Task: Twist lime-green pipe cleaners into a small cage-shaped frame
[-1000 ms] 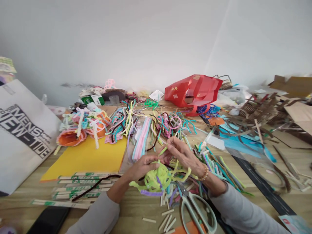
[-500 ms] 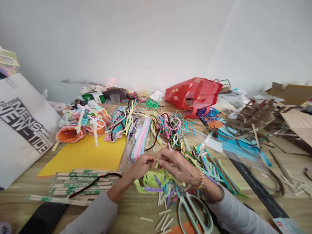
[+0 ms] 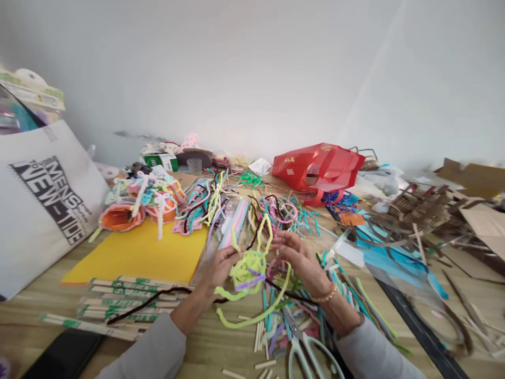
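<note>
Since everybody here likes a close look at fuzzy stems: the lime-green bundle (image 3: 245,266) sits low in the middle of the view, just above the counter (image 3: 211,345), a roundish knot of soft, chenille-looking strands. A smooth-looking purple strip (image 3: 252,282) runs across its front, a narrow loop pokes up at 1 o'clock, and one long tail sweeps in a big curve underneath.

My left hand (image 3: 221,267) is mostly curled, fingertips pinching the bundle's edge at 10 o'clock. The right hand (image 3: 303,266) is at 3 o'clock, loosely open with bent fingers (can't tell if the tips brush the green).

Clocking out from the bundle: scissors (image 3: 298,334) with pale looped handles between 4 and 5, stubby pale sticks (image 3: 265,364) near 5, paper-wrapped sticks (image 3: 118,304) between 8 and 9, a flat yellow sheet (image 3: 153,252) at 9, a stiff white bag (image 3: 43,205) with black lettering near 10, tangled fuzzy stems (image 3: 282,208) at 1, a glossy red bag (image 3: 315,167) between 1 and 2, and woven brown strips (image 3: 424,210) between 2 and 3.

Counter's a light wood grain, seriously cluttered, and a plain grey-white wall (image 3: 244,79) fills 12 o'clock, dark smudge included.
</note>
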A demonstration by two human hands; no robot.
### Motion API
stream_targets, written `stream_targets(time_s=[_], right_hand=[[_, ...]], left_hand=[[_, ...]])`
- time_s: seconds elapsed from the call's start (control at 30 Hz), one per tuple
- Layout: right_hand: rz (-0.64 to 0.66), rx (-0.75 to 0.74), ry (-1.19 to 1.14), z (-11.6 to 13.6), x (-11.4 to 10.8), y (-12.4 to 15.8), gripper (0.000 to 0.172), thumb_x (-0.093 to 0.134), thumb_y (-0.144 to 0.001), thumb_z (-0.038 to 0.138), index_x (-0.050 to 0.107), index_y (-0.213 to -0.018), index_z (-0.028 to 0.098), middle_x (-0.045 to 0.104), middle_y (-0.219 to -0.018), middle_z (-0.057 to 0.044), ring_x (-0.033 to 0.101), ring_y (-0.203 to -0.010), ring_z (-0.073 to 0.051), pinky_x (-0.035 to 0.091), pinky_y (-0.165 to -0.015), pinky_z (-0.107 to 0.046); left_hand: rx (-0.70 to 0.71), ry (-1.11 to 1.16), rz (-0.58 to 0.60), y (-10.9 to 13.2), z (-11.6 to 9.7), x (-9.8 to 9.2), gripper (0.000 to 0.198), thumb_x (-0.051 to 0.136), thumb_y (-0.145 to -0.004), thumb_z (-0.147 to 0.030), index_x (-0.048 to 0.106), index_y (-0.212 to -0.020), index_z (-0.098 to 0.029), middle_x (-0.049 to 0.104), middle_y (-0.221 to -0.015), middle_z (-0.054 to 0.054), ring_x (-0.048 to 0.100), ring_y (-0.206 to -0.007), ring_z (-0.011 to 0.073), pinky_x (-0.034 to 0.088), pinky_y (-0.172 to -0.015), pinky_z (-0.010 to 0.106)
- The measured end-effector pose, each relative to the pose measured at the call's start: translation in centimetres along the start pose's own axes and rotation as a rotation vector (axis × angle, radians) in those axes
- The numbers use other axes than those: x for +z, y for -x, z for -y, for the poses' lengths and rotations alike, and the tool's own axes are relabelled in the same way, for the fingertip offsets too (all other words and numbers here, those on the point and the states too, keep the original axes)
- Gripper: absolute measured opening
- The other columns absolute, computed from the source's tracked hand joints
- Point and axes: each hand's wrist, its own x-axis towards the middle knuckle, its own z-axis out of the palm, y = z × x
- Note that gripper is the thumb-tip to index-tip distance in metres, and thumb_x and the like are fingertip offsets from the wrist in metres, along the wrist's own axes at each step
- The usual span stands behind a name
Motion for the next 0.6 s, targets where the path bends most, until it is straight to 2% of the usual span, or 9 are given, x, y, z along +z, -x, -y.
stream_targets(time_s=[0.07, 0.13, 0.2, 0.3, 0.43, 0.53, 0.6], right_hand=[[0.123, 0.034, 0.08, -0.2, 0.7, 0.4, 0.037, 0.067, -0.075, 0.037, 0.057, -0.105, 0.018, 0.06, -0.096, -0.007, 0.058, -0.07, -0.015, 0.048, -0.061, -0.026], [0.233, 0.028, 0.123, -0.5, 1.2, 0.7, 0.036, 0.064, -0.077, 0.041, 0.058, -0.104, 0.017, 0.06, -0.082, -0.004, 0.055, -0.062, -0.013, 0.046, -0.056, -0.025], [0.278, 0.02, 0.156, -0.9, 1.5, 0.8, 0.034, 0.062, -0.079, 0.046, 0.062, -0.098, 0.017, 0.058, -0.072, -0.002, 0.053, -0.061, -0.014, 0.045, -0.056, -0.025], [0.282, 0.007, 0.203, -1.2, 1.3, 0.7, 0.035, 0.058, -0.08, 0.049, 0.067, -0.087, 0.016, 0.058, -0.067, -0.002, 0.053, -0.065, -0.016, 0.045, -0.059, -0.027], [0.263, -0.016, 0.236, -1.4, 0.9, 0.4, 0.035, 0.058, -0.08, 0.049, 0.069, -0.084, 0.015, 0.06, -0.072, -0.002, 0.053, -0.069, -0.017, 0.044, -0.064, -0.028], [0.258, -0.007, 0.26, -1.6, 0.7, 0.3, 0.036, 0.058, -0.081, 0.048, 0.067, -0.085, 0.013, 0.058, -0.071, -0.002, 0.05, -0.067, -0.015, 0.042, -0.062, -0.026], [0.255, 0.004, 0.254, -1.6, 0.7, 0.2, 0.036, 0.058, -0.081, 0.048, 0.065, -0.083, 0.013, 0.055, -0.069, -0.001, 0.047, -0.063, -0.013, 0.039, -0.058, -0.023]], left_hand=[[-0.007, 0.057, -0.023, 0.2, -0.3, 0.4, 0.032, 0.076, -0.056, -0.04, 0.066, -0.073, -0.015, 0.063, -0.06, -0.001, 0.055, -0.055, 0.0126, 0.04, -0.054, 0.022], [-0.041, 0.063, 0.032, 0.7, -0.8, 0.8, 0.032, 0.077, -0.056, -0.038, 0.067, -0.074, -0.014, 0.064, -0.06, 0.0, 0.057, -0.059, 0.0143, 0.042, -0.058, 0.023], [-0.032, 0.074, 0.087, 1.2, -1.1, 1.3, 0.03, 0.075, -0.06, -0.038, 0.069, -0.078, -0.014, 0.065, -0.063, 0.0, 0.057, -0.061, 0.0146, 0.042, -0.06, 0.024], [-0.014, 0.088, 0.162, 1.8, -1.3, 1.6, 0.031, 0.071, -0.066, -0.037, 0.07, -0.088, -0.015, 0.067, -0.068, 0.002, 0.059, -0.065, 0.0162, 0.044, -0.066, 0.026], [-0.005, 0.04, 0.189, 2.2, -1.3, 1.5, 0.03, 0.067, -0.071, -0.028, 0.068, -0.099, -0.018, 0.07, -0.086, 0.003, 0.061, -0.08, 0.0196, 0.044, -0.076, 0.029], [-0.012, 0.111, 0.202, 2.1, -1.4, 1.5, 0.03, 0.062, -0.068, -0.018, 0.068, -0.097, -0.018, 0.069, -0.095, 0.004, 0.06, -0.089, 0.0205, 0.043, -0.08, 0.028], [-0.023, 0.195, 0.193, 2.0, -1.6, 1.5, 0.028, 0.06, -0.066, -0.017, 0.068, -0.093, -0.017, 0.07, -0.09, 0.004, 0.061, -0.087, 0.0192, 0.043, -0.079, 0.027]])
